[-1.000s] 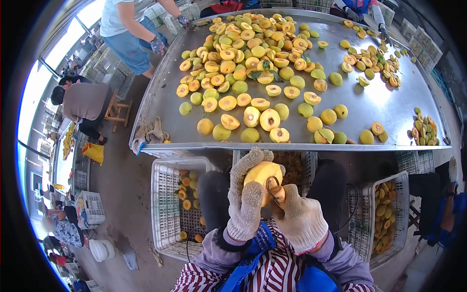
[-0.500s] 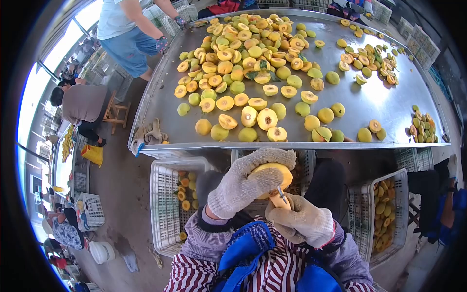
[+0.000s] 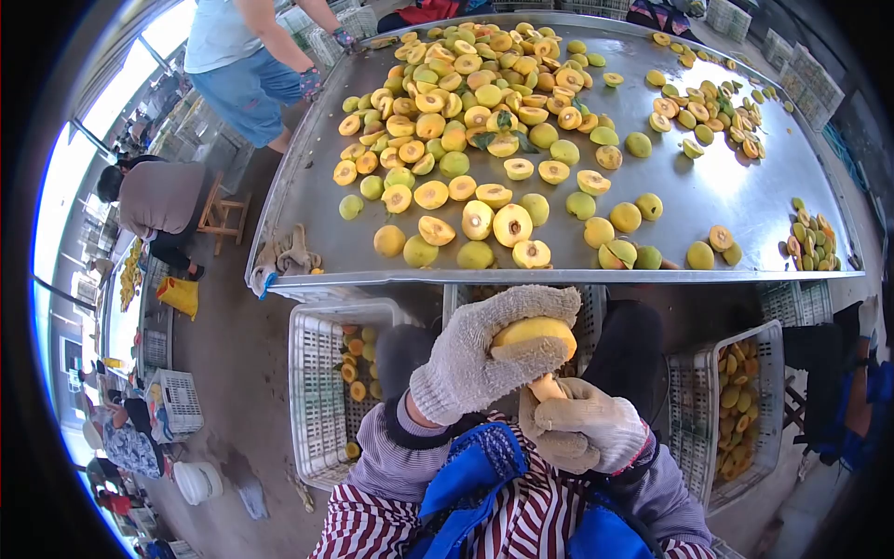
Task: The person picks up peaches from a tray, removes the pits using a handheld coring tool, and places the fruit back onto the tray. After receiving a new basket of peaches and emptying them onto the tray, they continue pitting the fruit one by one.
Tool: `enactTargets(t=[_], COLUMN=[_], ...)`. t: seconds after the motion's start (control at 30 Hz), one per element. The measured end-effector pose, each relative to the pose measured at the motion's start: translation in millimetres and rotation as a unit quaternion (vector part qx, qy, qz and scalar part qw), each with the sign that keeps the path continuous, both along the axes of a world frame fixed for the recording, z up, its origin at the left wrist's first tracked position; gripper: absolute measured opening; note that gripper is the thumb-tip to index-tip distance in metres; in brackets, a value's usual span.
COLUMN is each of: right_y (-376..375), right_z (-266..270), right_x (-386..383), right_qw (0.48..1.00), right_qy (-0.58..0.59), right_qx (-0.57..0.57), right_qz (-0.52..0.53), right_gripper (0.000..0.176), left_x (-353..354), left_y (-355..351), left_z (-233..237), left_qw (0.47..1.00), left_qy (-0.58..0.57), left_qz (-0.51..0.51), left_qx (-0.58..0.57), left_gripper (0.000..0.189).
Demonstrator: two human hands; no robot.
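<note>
My left hand, in a whitish knitted glove, is wrapped round a yellow peach above my lap. My right hand, gloved too, grips the pale tan handle of a small pitting tool just below the fruit. The tool's metal end is hidden behind the peach and my left fingers. Ahead, the metal table bears a big heap of whole and halved peaches. Several halves with their cut faces up, such as one peach half, lie near the front edge.
A plastic crate with peach halves stands at my left; another crate with halves is at my right. Empty gloves lie on the table's left corner. A person stands at the far left, and other people work around.
Both hands have shifted slightly right, and my left hand has turned with the peach. The tool's metal shaft, visible before, is now out of sight.
</note>
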State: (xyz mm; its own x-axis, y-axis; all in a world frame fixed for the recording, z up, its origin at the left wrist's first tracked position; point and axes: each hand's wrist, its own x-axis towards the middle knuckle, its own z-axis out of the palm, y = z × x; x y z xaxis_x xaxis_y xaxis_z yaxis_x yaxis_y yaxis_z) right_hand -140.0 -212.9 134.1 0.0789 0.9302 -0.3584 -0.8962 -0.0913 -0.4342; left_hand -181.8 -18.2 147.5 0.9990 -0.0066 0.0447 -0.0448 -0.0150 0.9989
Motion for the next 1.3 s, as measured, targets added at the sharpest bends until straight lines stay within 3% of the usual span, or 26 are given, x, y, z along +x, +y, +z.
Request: enactTargets(t=[0.03,0.07,0.17,0.23,0.3,0.4,0.43,0.5,0.53,0.57,0.63,0.67,0.73,0.77,0.83,0.87,0.9,0.93,1.03,1.07,1.13,1.23,1.3], right_y=[0,-1,3,-1,-5,-9,-9,-12,-16,-18,-22,-19,-11,-7,1,6,11,13,15,18,24,32,34], right_z=[1,3,10,2,-5,1,5,6,7,1,-6,-3,6,8,12,2,2,-3,-22,-26,-19,-45,-54], right_x=[0,0,-5,-1,-2,-1,1,7,9,11,14,14,10,8,5,2,3,5,4,0,-2,-6,-3], right_qw=[0.999,0.997,0.980,0.989,0.997,0.998,0.996,0.998,0.999,1.000,0.999,0.999,0.971,0.971,0.939,0.904,0.891,0.878,0.866,0.839,0.774,0.622,0.564], right_qy=[-0.019,-0.038,-0.115,-0.075,0.057,0.008,-0.040,-0.028,-0.016,0.003,-0.038,-0.039,-0.210,-0.210,-0.279,-0.349,-0.341,-0.349,-0.382,-0.469,-0.597,-0.750,-0.770], right_qx=[-0.032,-0.067,-0.160,-0.123,0.009,0.005,-0.011,-0.015,-0.019,0.012,0.009,0.010,-0.113,-0.113,-0.200,-0.242,-0.285,-0.306,-0.288,-0.259,-0.210,-0.202,-0.252], right_qz=[0.006,0.013,0.020,0.026,0.046,0.064,0.080,0.060,0.040,0.000,-0.023,-0.020,0.010,0.010,-0.003,-0.047,-0.091,-0.120,-0.145,-0.096,-0.026,-0.098,-0.162], right_gripper=[0.022,0.022,0.022,0.021,0.019,0.016,0.016,0.017,0.017,0.017,0.017,0.017,0.019,0.019,0.020,0.019,0.018,0.018,0.021,0.023,0.030,0.024,0.023], left_x=[1,4,8,8,6,-1,-1,0,2,6,12,13,13,13,11,9,7,4,-5,-8,-14,-26,-34], left_y=[-1,-1,2,2,-3,-11,-13,-19,-24,-25,-23,-20,-18,-17,-13,-10,-7,-3,9,16,17,17,26], left_z=[-1,-1,-5,-12,-15,-21,-25,-32,-32,-37,-57,-62,-63,-62,-63,-63,-63,-68,-73,-76,-71,-63,-69], left_qw=[0.996,0.997,0.987,0.998,0.999,0.962,0.962,0.917,0.916,0.916,0.964,0.962,0.963,0.964,0.959,0.954,0.949,0.938,0.956,0.976,0.979,0.982,0.963], left_qy=[-0.049,-0.049,0.027,0.008,-0.019,0.005,0.004,0.042,0.074,0.072,0.006,0.005,0.000,-0.006,-0.008,-0.009,-0.012,-0.026,-0.021,-0.015,-0.018,-0.022,-0.054], left_qz=[0.009,0.006,-0.034,-0.045,-0.049,-0.096,-0.096,-0.057,0.007,0.008,0.081,0.080,0.098,0.116,0.116,0.116,0.117,0.117,0.150,0.152,0.139,0.124,0.192], left_qx=[0.069,0.066,0.154,0.043,0.008,-0.255,-0.254,-0.392,-0.394,-0.394,-0.253,-0.259,-0.250,-0.241,-0.259,-0.276,-0.293,-0.325,-0.250,-0.157,-0.149,-0.140,-0.181], left_gripper=[0.040,0.040,0.041,0.053,0.057,0.054,0.054,0.061,0.081,0.081,0.077,0.076,0.076,0.076,0.076,0.076,0.076,0.066,0.073,0.069,0.067,0.060,0.043])
